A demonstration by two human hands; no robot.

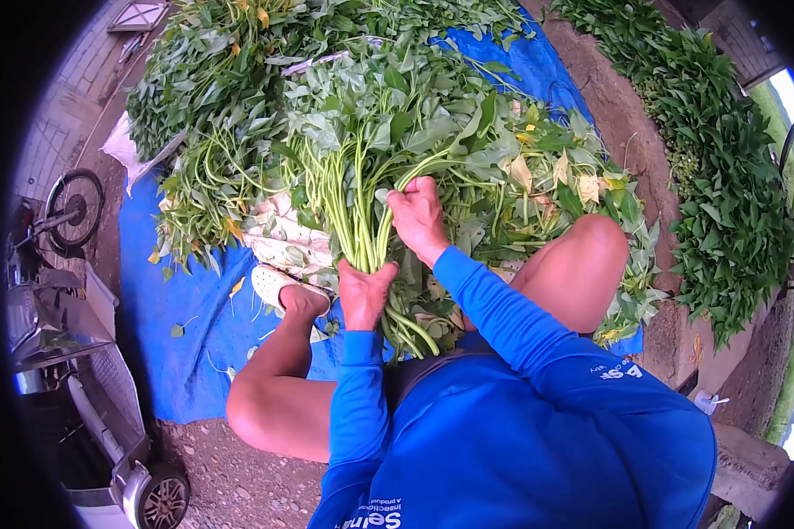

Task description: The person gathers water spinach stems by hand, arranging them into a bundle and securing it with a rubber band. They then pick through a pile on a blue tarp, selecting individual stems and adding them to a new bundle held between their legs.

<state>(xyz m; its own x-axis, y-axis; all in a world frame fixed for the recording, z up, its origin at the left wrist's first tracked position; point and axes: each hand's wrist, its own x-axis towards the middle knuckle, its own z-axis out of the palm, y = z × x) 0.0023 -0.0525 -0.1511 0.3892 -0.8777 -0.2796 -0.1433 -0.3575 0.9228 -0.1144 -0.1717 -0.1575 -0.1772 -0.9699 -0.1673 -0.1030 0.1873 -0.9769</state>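
Note:
A thick bundle of long-stemmed leafy greens [362, 198] lies across my lap, stems toward me. My left hand [364, 295] grips the lower stems from the left, fingers closed around them. My right hand [419, 216] presses on the bundle higher up, where the stems meet the leaves, fingers curled into them. Both arms wear blue long sleeves. My bare knees frame the bundle, and a white shoe [273, 284] shows on my left foot.
A blue tarp [176, 291] covers the ground, piled with more greens [212, 70]. A row of leafy plants [723, 176] grows beyond an earthen ledge on the right. A motorbike [71, 335] stands at the left on gravel.

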